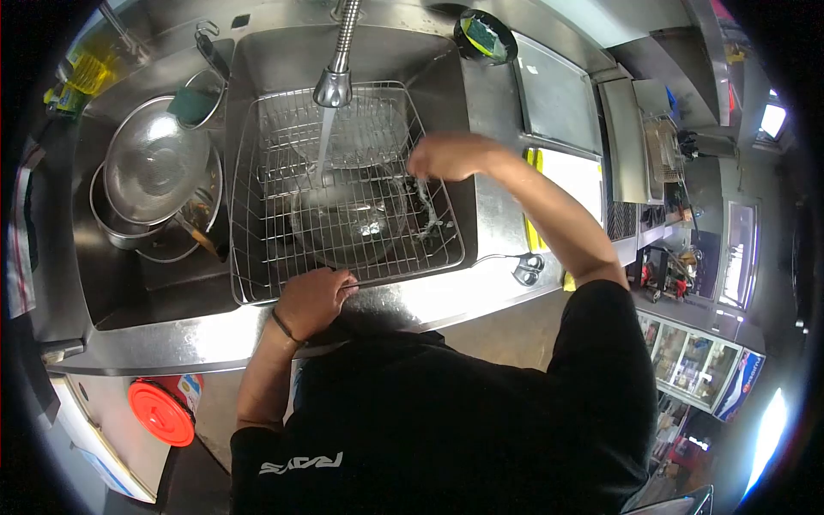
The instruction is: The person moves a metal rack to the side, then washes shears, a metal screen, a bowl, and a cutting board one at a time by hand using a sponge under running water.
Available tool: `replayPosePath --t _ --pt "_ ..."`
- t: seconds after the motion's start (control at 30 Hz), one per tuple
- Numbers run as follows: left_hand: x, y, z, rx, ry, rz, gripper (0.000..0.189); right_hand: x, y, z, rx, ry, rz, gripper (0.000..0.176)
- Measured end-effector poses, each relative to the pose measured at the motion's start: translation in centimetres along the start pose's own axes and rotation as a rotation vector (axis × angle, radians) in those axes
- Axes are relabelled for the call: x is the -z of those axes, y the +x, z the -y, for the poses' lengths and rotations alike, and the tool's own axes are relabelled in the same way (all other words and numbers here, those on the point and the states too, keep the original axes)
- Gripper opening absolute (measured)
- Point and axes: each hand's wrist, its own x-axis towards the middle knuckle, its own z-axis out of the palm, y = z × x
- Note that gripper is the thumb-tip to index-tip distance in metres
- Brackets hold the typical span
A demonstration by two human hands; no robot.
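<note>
A rectangular wire basket [433,273] sits in the right-hand sink basin [343,56], under a running faucet [333,88]. My left hand [313,300] is closed on the basket's front rim. Over the basket's right side is my right hand [451,157], its fingers curled in and pointing down. Whatever those fingers hold is hidden. Right below them, whitish suds or water streaks [427,210] show against the wires. A clear round bowl [348,225] and another clear dish [365,129] show among the basket wires, the water stream falling between them.
The left basin holds a strainer [154,163], a pot [116,227] and a green scrubber [190,105]. On the right counter lie black-handled scissors [527,270]. A black bowl with a sponge [485,39] stands at the back. A red-lidded bucket [161,412] is below left.
</note>
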Motion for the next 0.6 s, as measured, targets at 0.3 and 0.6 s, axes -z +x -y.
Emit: replayPosePath --t 0.3,0.6 --pt "-0.6 0.1 0.8 -0.025 0.065 -0.047 0.023 -7.1 0.0 -2.3 -0.240 0.688 -0.616 0.077" --pt "2.6 -0.8 -2.6 -0.149 0.272 -0.192 0.024 -11.3 -1.7 -2.2 0.037 1.914 -0.311 0.089"
